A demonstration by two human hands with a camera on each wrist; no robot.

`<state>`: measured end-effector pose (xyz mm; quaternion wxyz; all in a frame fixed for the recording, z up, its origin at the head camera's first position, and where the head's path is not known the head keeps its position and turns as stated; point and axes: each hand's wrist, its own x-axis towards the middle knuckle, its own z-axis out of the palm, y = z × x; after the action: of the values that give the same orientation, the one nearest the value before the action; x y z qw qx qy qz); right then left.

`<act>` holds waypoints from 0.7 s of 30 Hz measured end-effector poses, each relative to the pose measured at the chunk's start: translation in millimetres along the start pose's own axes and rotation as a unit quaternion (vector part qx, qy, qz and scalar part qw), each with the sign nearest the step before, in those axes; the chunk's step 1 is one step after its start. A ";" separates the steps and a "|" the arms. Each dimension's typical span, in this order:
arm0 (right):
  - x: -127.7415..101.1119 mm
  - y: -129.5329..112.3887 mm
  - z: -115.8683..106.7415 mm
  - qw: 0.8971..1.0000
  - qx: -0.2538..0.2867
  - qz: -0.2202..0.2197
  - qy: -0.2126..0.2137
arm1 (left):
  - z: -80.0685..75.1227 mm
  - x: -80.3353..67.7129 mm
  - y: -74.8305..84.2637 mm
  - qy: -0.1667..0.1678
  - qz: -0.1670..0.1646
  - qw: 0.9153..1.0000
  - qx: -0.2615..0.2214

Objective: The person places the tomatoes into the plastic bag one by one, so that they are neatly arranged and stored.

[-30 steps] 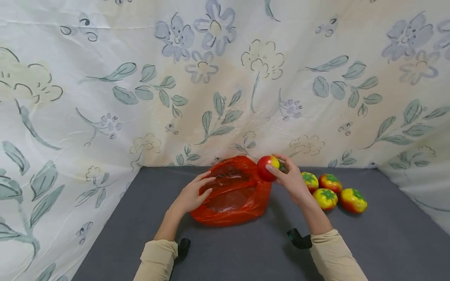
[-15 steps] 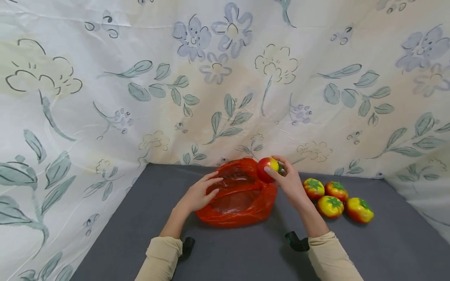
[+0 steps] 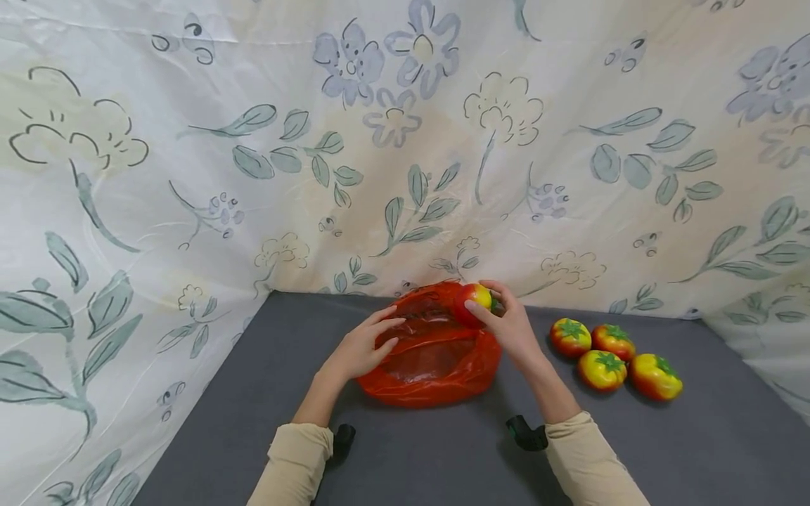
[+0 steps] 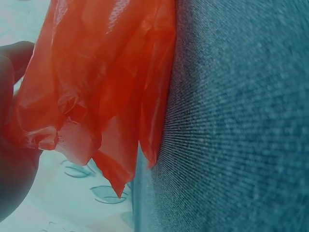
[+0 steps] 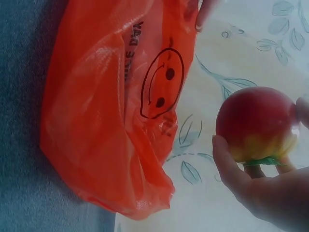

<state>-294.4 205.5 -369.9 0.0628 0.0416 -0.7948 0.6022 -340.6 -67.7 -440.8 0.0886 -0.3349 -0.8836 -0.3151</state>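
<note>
Tomato (image 3: 473,303) sits clasped in my right hand (image 3: 506,327), just above the far rim of the orange plastic bag (image 3: 430,362) at frame centre. My left hand (image 3: 361,348) pinches the bag's left edge. Four more tomatoes (image 3: 610,358) lie at right on the grey table (image 3: 696,436).

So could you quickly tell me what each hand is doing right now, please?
Left hand: holding the rim of the orange bag.
Right hand: gripping a tomato above the bag.
</note>
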 end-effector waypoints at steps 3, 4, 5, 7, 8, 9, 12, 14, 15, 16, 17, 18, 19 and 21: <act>2.6 1.7 3.9 1.000 -0.009 -0.002 -0.003 | 0.1 0.0 -1.2 -0.001 -0.001 1.000 0.006; 6.0 6.6 5.2 1.000 -0.012 -0.003 -0.001 | 0.0 -0.1 -1.4 -0.001 -0.001 1.000 0.007; 7.6 9.4 6.8 1.000 -0.015 -0.006 0.000 | 0.2 0.0 -1.9 0.001 0.000 1.000 0.009; 9.8 12.1 10.5 1.000 -0.025 -0.006 0.002 | 0.2 0.0 -2.3 0.003 0.000 1.000 0.010; 10.5 12.9 12.5 1.000 -0.028 -0.006 0.004 | 0.3 0.0 -2.6 0.005 0.001 1.000 0.010; 11.0 13.5 14.6 1.000 -0.030 -0.005 0.005 | 0.3 0.1 -2.8 0.006 0.002 1.000 0.010; 12.2 14.6 20.7 0.999 -0.039 -0.001 0.002 | 0.6 0.2 -3.1 0.007 0.002 1.000 0.006; 13.3 15.6 24.6 0.999 -0.043 -0.002 -0.002 | 0.8 0.2 -2.8 0.006 -0.001 1.000 0.007; 14.0 16.3 26.3 0.999 -0.044 -0.003 -0.003 | 0.8 0.2 -2.4 0.005 -0.002 1.000 0.007; 14.9 17.0 28.1 0.999 -0.046 -0.004 -0.004 | 1.0 0.2 -2.2 0.003 -0.003 1.000 0.009; 15.9 17.8 29.8 0.999 -0.046 -0.005 -0.004 | 0.9 0.1 -1.6 0.002 -0.005 1.000 0.009; 16.9 18.6 31.5 0.999 -0.046 -0.004 -0.004 | 0.9 0.0 -1.0 0.000 -0.005 1.000 0.008; 18.2 19.2 33.2 0.999 -0.045 -0.005 -0.003 | 0.9 0.0 -0.4 -0.001 -0.006 1.000 0.006; 20.6 20.5 36.6 0.999 -0.046 -0.006 -0.001 | 1.0 0.2 0.6 -0.002 -0.005 1.000 0.003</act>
<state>-319.5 176.0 -396.1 0.0680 0.0440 -0.8213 0.5647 -340.3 -66.6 -441.2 0.0864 -0.3309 -0.8865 -0.3117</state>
